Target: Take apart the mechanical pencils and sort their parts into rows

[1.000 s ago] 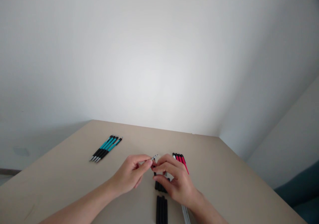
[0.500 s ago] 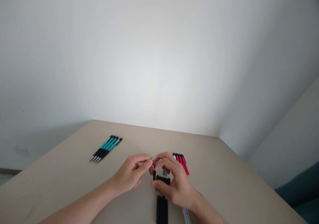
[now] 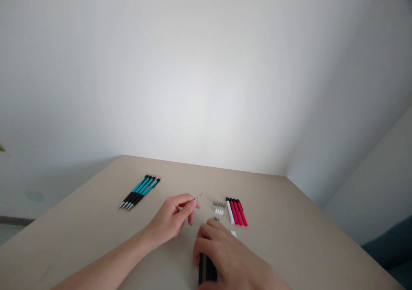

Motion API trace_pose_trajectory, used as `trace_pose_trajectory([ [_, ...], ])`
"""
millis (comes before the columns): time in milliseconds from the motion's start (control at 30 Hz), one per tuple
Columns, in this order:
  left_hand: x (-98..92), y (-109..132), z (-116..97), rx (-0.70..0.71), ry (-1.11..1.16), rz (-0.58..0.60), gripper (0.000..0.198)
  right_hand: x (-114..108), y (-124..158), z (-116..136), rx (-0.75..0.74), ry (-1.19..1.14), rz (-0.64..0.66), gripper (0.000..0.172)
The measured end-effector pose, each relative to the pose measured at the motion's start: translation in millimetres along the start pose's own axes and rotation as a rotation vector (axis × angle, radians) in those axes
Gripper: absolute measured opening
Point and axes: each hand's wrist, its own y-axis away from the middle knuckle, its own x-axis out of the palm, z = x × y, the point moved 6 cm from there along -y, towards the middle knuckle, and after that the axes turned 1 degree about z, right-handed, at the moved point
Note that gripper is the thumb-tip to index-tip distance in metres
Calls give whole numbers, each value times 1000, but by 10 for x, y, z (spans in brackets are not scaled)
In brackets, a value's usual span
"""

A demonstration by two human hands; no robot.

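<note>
Here, at far left, four teal pens (image 3: pixel 140 191) with black grips lie side by side on the beige table (image 3: pixel 289 238), silver tips toward the near-left corner. Right of them, well apart, the left hand (image 3: pixel 172 218) hovers just above the tabletop. Its thumb and forefinger are pinched shut on a thin pen refill (image 3: pixel 197 197), and the other fingers are curled under the palm. The refill's metal tip sticks out past the fingertips and points up and to the right, clear of the table.

Nearer the viewer and slightly right, the right hand (image 3: pixel 223 253) lies palm down over a set of black barrels (image 3: pixel 206 271). These rest lengthwise on the table at the lower edge of the view. The fingers are bent over the barrels and touch them, but whether they actually grip cannot be told.

Beyond this hand lie a short row of small metal parts (image 3: pixel 219 203) and, just nearer, a row of small white parts (image 3: pixel 219 212). Just right of both rows lie one white barrel (image 3: pixel 230 211) and three red barrels (image 3: pixel 238 212), packed side by side.
</note>
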Motion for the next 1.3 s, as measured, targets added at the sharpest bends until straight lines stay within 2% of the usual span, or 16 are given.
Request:
trace_pose_trajectory([
  [233,-16,-3,0,16,-36,-6,39,-8,1,-3,-24,-12,95,32],
  [533,-23,5,-8,25,-56,13,38,-31,6,8,22,-16,69,24],
  [1133,-33,3,-22,48,-85,10,37,-43,17,22,17,3,103,26],
  [1300,-33,3,-2,51,-96,14,38,-63,27,41,10,-23,28,27],
])
